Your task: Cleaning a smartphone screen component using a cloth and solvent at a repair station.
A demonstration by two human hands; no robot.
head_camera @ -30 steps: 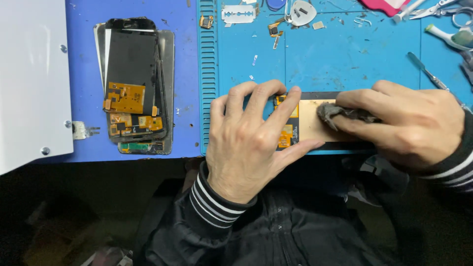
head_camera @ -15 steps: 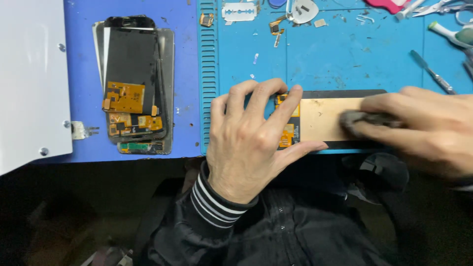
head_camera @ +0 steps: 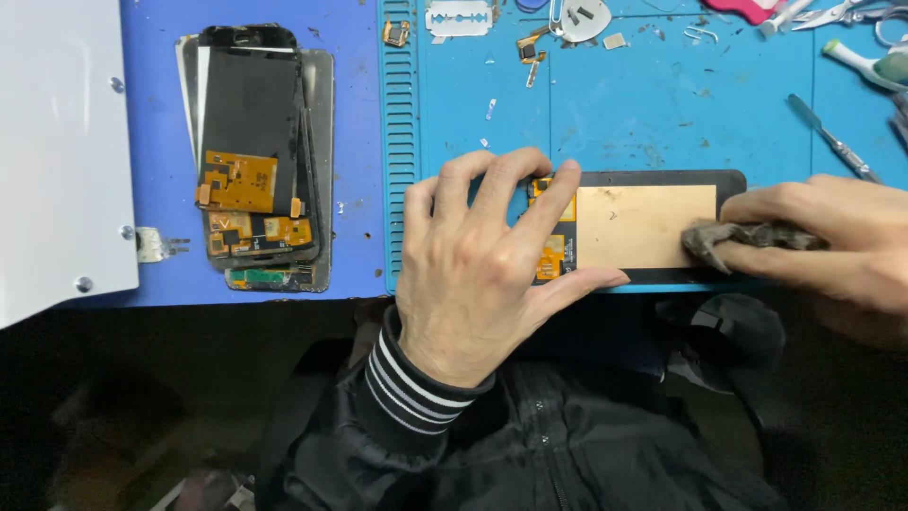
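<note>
One phone screen panel [head_camera: 643,227] is laid face down on the teal work mat [head_camera: 662,114], along the mat's near edge, with its copper-coloured back sheet turned up and orange flex circuits showing at its left end. That left end is pressed flat by the left hand [head_camera: 482,274]: the fingers are spread over the circuits, the thumb is stretched along the panel's near edge, and nothing is clasped, so this grip is open and simply bearing down. At the panel's right end a crumpled grey-brown cloth [head_camera: 747,237] is pinched in the closed grip of the right hand [head_camera: 832,241], and the cloth is held against the right edge of the copper sheet.

Beyond the panel, toward the far edge of the mat, a razor blade [head_camera: 459,17] and small metal scraps are scattered. Beyond and to the right of the panel a slim metal pry tool [head_camera: 832,137] is laid diagonally, well apart from it. Left of the panel, past the mat's ribbed border, a stack of other screen panels [head_camera: 255,151] with orange flex circuits is rested on the blue tabletop [head_camera: 156,95]. Further left of the panel still, a white sheet-metal plate [head_camera: 52,142] is seen. Nearer than the panel, a black jacket with a striped cuff [head_camera: 416,378] is visible.
</note>
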